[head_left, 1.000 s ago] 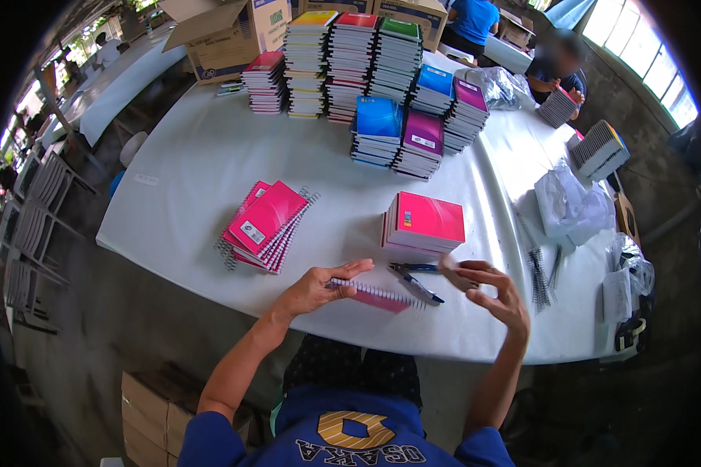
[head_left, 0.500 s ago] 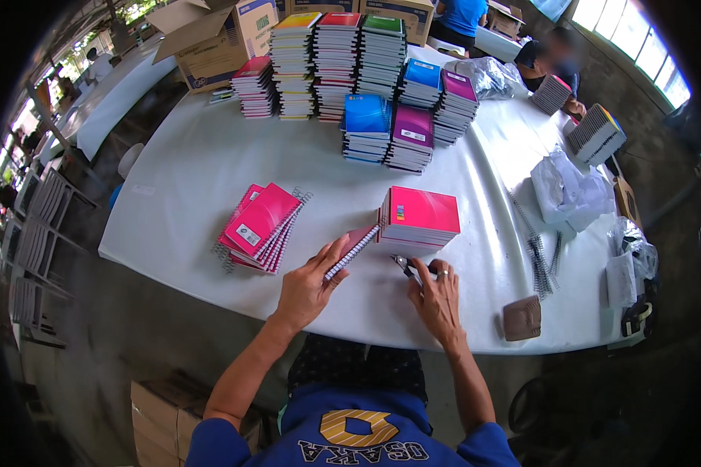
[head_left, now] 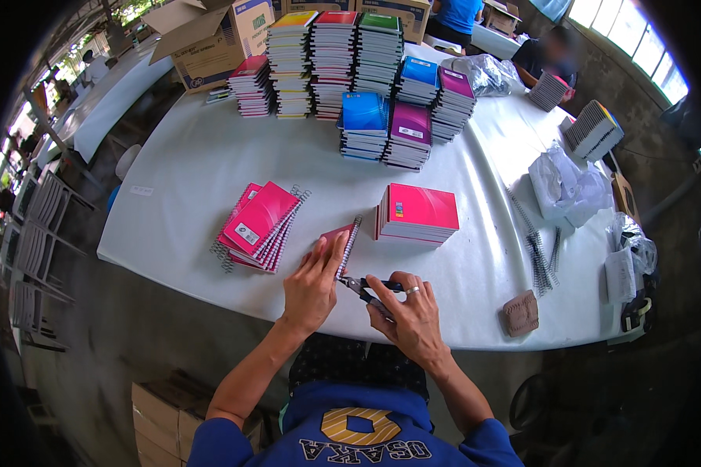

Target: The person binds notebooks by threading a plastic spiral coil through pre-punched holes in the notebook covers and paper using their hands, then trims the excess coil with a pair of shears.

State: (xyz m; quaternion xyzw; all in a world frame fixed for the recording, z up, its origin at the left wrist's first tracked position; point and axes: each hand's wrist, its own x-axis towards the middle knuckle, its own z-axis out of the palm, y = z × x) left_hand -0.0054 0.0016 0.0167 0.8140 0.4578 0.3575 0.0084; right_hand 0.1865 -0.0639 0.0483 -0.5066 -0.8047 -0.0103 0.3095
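My left hand (head_left: pixel 310 292) holds a pink spiral notebook (head_left: pixel 336 233) over the table, its wire spine turned up along the right side. The hand's fingers cover much of the cover. Closed round the dark handles of a pair of pliers (head_left: pixel 355 286) is my right hand (head_left: pixel 413 317). The plier jaws are at the near end of the wire spine; whether they grip the wire is too small to tell. On the left lies a fanned pile of pink spiral notebooks (head_left: pixel 261 222). Ahead to the right stands a neat stack of pink booklets (head_left: pixel 420 208).
Tall stacks of coloured notebooks (head_left: pixel 336 70) stand at the back beside an open carton (head_left: pixel 202 50). To the right are loose wire coils (head_left: pixel 539 261), a brown pouch (head_left: pixel 520 314) and a white plastic bag (head_left: pixel 570 191). A person (head_left: pixel 549 58) sits at the far right.
My left hand has drawn the notebook nearer and turned its spine more upright. My right hand has moved left, bringing the pliers to the spine's near end.
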